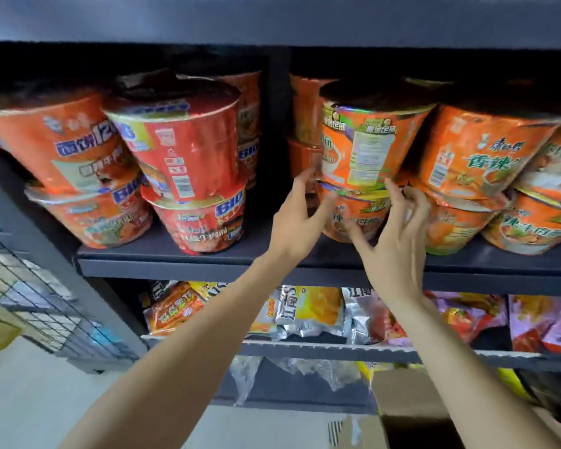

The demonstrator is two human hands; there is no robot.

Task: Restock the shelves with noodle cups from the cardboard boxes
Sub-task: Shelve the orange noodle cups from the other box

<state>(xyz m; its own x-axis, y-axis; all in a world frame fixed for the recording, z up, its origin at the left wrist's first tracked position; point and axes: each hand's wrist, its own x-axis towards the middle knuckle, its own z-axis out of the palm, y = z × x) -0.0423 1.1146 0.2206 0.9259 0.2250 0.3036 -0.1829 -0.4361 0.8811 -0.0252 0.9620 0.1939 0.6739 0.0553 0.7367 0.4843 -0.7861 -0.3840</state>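
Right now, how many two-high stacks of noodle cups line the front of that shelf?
5. Left of the divider: far-left stack, red stack. Right of it: middle stack, next stack, edge stack at the frame's right side. More cups stand behind, partly hidden.

The red noodle cup stacked left of the shelf's dark upright post shows a barcode; the cup beneath it reads "BIG". Farthest left of the post, an orange-red cup carries "面饼 12", the last digit hidden. Right of the post, an orange cup reads "香辣". On the shelf below, a yellow packet shows "江南".
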